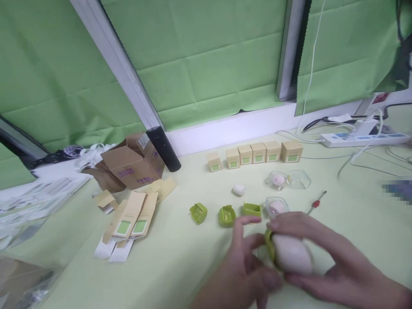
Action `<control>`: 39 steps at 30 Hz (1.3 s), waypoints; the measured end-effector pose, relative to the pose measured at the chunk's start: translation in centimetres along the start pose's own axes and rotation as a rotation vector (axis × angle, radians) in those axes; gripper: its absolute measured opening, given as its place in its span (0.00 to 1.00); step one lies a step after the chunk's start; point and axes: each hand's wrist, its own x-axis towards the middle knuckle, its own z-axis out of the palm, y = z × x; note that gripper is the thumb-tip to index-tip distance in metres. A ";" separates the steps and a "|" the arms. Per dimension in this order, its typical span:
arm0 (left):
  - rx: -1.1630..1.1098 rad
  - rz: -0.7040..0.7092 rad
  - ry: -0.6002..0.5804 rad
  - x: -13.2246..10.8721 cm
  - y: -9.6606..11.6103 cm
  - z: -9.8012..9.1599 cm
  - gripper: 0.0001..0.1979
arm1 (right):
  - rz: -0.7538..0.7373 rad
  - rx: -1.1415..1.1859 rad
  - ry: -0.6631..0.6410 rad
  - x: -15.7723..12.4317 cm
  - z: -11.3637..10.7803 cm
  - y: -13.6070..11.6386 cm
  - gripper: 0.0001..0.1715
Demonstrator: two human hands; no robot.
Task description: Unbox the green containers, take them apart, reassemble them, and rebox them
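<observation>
My right hand (334, 262) is wrapped round a pale pink rounded piece (291, 254) with a green case part (269, 244) at its left end. My left hand (243, 266) pinches that green end from the left, thumb and fingers closed on it. Both hands hover low over the pale green table (180, 253) at the near edge. Just beyond them lie three green case halves (227, 214) in a row and a clear shell with a pink piece inside (276, 207).
A row of several small tan boxes (257, 153) stands further back, with a white pod (238, 189) and an open clear shell (286, 179) before them. Flattened cartons (131, 216) and an open cardboard box (131, 165) lie left. A red-handled screwdriver (317, 202) and power strip (363, 138) are right.
</observation>
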 end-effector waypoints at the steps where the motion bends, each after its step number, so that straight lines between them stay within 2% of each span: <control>1: 0.094 0.040 0.077 -0.1 0.6 -0.4 0.30 | 0.095 0.053 0.117 -0.1 -0.2 0.4 0.28; 4: 0.588 0.249 0.390 0.1 2.5 -1.3 0.17 | 0.386 0.252 0.470 -0.1 -1.0 1.7 0.24; 5: 0.767 0.304 0.451 0.3 3.0 -1.5 0.13 | 0.451 0.346 0.549 0.1 -1.3 2.0 0.23; 6: 0.911 0.338 0.463 0.7 3.5 -1.6 0.11 | 0.495 0.451 0.598 0.3 -1.5 2.3 0.21; 10: 1.179 0.321 0.230 2.7 4.7 -0.9 0.12 | 0.569 0.831 0.602 1.5 -2.0 2.6 0.18; 12: 1.275 0.252 0.157 3.1 5.0 -0.1 0.12 | 0.611 0.903 0.603 1.8 -2.2 2.3 0.17; 14: 1.307 0.129 0.107 2.9 4.9 0.6 0.18 | 0.662 0.887 0.595 1.8 -2.2 2.0 0.16; 17: 1.233 -0.039 0.042 1.8 3.4 1.1 0.34 | 0.731 0.831 0.496 1.5 -2.2 1.3 0.22; 18: 1.198 -0.066 0.045 1.5 2.8 1.0 0.36 | 0.737 0.827 0.446 1.5 -2.1 1.1 0.24; 20: 1.136 -0.082 0.089 0.9 1.3 0.9 0.33 | 0.721 0.823 0.332 1.3 -1.9 0.6 0.24; 22: 1.074 -0.047 0.099 0.6 0.1 0.7 0.28 | 0.694 0.787 0.201 1.2 -1.5 0.4 0.22; 25: 0.989 0.027 0.058 0.6 -1.4 0.6 0.35 | 0.669 0.660 0.038 1.0 -0.8 0.3 0.23; 27: 0.898 0.016 0.112 0.8 -2.2 0.5 0.39 | 0.652 0.585 -0.017 0.8 -0.5 0.4 0.25; 29: 0.781 0.012 0.201 0.9 -2.9 0.3 0.40 | 0.605 0.532 -0.081 0.7 -0.4 0.4 0.24; 32: 0.643 0.089 0.203 0.8 -3.5 -0.1 0.36 | 0.491 0.426 -0.194 0.6 -0.6 0.5 0.23; 36: 0.652 0.171 0.125 0.3 -4.0 -0.5 0.41 | 0.427 0.325 -0.251 0.8 -1.0 0.5 0.28; 39: 0.681 0.168 0.182 0.4 -4.8 -0.5 0.47 | 0.347 0.291 -0.403 0.8 -1.1 0.6 0.28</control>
